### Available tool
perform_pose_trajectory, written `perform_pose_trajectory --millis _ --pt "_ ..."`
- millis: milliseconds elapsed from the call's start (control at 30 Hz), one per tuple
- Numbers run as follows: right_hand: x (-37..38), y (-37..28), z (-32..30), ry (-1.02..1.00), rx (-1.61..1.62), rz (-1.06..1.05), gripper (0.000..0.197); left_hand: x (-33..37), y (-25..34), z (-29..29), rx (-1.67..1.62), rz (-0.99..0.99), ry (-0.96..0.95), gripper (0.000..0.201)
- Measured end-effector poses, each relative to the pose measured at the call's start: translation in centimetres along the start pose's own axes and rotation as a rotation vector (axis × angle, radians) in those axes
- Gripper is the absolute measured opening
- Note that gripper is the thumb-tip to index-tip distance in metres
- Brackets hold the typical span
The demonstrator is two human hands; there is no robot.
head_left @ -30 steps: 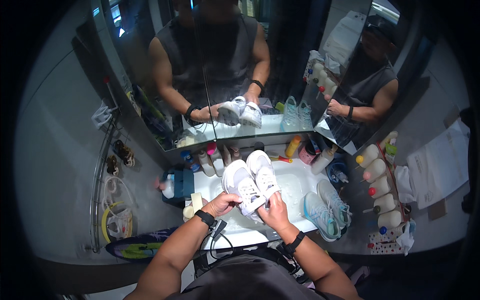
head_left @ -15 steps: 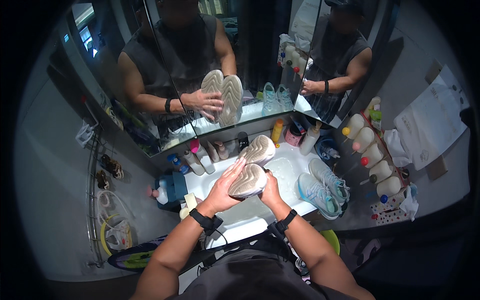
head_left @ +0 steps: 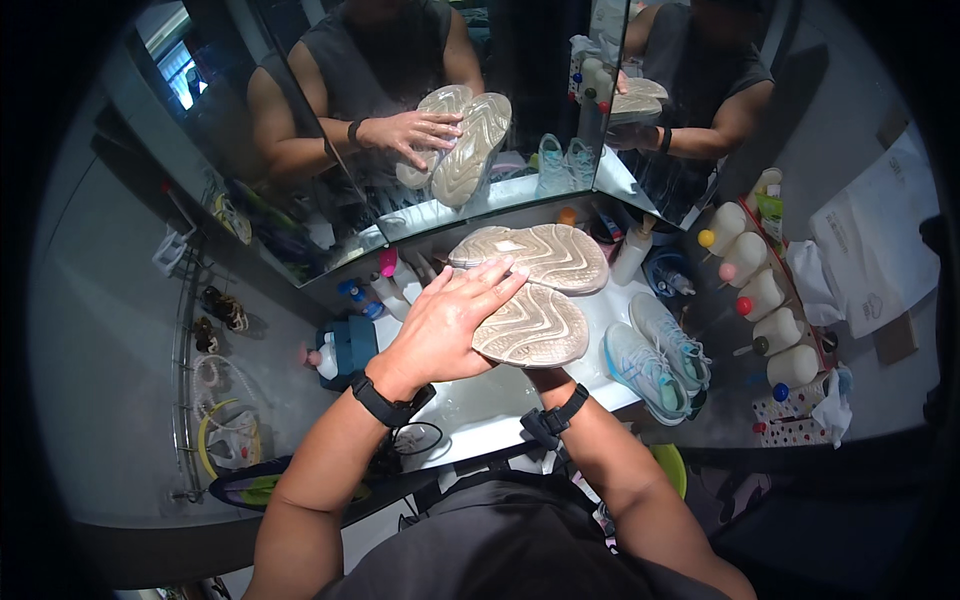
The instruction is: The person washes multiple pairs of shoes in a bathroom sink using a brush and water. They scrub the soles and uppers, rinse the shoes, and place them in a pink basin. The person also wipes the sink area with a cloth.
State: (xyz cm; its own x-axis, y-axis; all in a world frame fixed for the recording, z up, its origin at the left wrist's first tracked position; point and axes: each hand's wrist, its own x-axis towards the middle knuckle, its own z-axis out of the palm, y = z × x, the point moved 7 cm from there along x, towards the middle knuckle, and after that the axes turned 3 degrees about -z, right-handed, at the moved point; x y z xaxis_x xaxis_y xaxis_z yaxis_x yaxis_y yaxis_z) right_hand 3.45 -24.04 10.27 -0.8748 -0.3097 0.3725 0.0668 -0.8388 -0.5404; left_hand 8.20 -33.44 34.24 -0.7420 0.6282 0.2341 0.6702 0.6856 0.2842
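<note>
A pair of shoes is held soles up over the white sink (head_left: 470, 447). The nearer sole (head_left: 538, 330) and the farther sole (head_left: 545, 257) are beige-grey with wavy tread, side by side. My left hand (head_left: 440, 325) lies flat across them, fingers stretched out, touching the tread. Under the nearer shoe, my right hand (head_left: 548, 379) bears the pair from below; its fingers are hidden by the shoes. In the mirror (head_left: 540, 90), the pair shows upright with the left hand spread over the soles.
White and light-blue sneakers (head_left: 648, 365) stand on the sink's right edge. Bottles (head_left: 632, 255) line its back. On the right wall hang several white bottles with coloured caps (head_left: 765, 290). A towel rail (head_left: 183, 400) runs along the left wall, near a blue container (head_left: 352, 345).
The shoes have come up closer and tilted so their soles show more fully. My left hand now lies flatter over them, and my right hand has gone farther beneath.
</note>
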Motion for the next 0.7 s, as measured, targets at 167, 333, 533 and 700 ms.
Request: perform_pose_trajectory --millis 167,333,533,700 --pt "-0.9 0.6 -1.7 0.05 -0.001 -0.007 0.069 0.2 0.7 0.9 -0.034 -0.024 -0.011 0.095" --pt "-1.2 -0.6 0.0 -0.111 0.532 -0.161 0.057 -0.1 0.6 1.7 -0.076 0.022 0.016 0.095" --pt "-4.6 -7.0 2.5 0.4 -1.296 -0.383 0.036 -0.9 -2.6 5.5 -0.48 -0.05 -0.041 0.108" --pt "-7.4 -8.5 3.3 0.494 -1.46 -0.432 0.023 -3.8 -5.7 12.5 -0.998 -0.457 -0.221 0.093"
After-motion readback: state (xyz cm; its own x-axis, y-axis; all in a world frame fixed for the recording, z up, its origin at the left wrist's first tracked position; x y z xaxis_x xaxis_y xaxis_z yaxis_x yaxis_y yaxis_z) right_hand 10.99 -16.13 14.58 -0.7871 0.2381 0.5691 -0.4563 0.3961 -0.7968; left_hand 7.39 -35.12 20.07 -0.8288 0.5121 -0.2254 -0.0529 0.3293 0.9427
